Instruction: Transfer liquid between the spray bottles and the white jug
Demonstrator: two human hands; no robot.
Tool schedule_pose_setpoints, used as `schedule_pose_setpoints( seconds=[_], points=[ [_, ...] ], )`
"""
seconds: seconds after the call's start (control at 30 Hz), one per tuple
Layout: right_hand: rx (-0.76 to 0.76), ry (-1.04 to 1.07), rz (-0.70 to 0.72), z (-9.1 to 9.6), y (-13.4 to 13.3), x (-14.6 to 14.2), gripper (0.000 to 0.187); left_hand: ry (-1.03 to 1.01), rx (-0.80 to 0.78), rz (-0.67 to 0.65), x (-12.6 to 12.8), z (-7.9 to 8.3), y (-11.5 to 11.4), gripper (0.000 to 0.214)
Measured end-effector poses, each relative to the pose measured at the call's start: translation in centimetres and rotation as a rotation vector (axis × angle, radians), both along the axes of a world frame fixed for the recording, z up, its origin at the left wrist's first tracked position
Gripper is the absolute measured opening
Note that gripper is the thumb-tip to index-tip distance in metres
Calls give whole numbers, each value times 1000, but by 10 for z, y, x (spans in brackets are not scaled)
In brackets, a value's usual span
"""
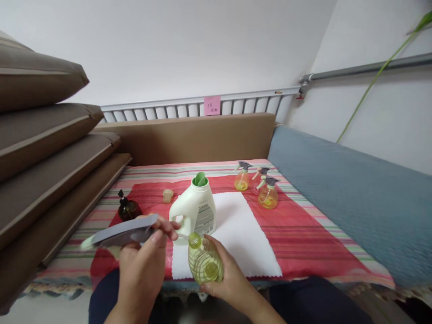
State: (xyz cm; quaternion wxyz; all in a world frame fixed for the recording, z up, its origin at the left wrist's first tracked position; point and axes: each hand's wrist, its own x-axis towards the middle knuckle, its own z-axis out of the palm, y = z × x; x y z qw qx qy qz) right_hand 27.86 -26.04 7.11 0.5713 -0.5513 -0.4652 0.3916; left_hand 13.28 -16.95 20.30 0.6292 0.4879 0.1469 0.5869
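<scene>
Bottle (202,261) is leaning over white cloth (246,234), right grip (232,275) holding its belly; likely light, smooth, slippery, that roundness offering best purchase. Left grip (146,261) is holding a sprayer (123,229), tube (182,236) by the mouth (195,240). Red sheet (310,249) is partly covering striped cloth (229,165); radiator (182,111) is lining the wall (202,45).

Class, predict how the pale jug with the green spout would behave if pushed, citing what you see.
The jug would probably keep its shape, since its moulded handle suggests stiff plastic. It might tip, standing taller than wide. The white cloth beneath could shift along, as it looks loosely laid.
</scene>
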Motion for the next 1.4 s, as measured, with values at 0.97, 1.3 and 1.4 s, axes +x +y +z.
schedule_pose_setpoints(
  seconds=[0.97,1.3,1.4],
  points=[
    [71,112,-122,-44,-19,37,85,360,-95,261,-23,-29,67,30],
    [42,-207,-295,24,-26,98,82,731,66,51,26,-122,101,45],
    [22,-288,-313,45,-20,113,83,758,133,103,30,-130,110,50]
  ],
)
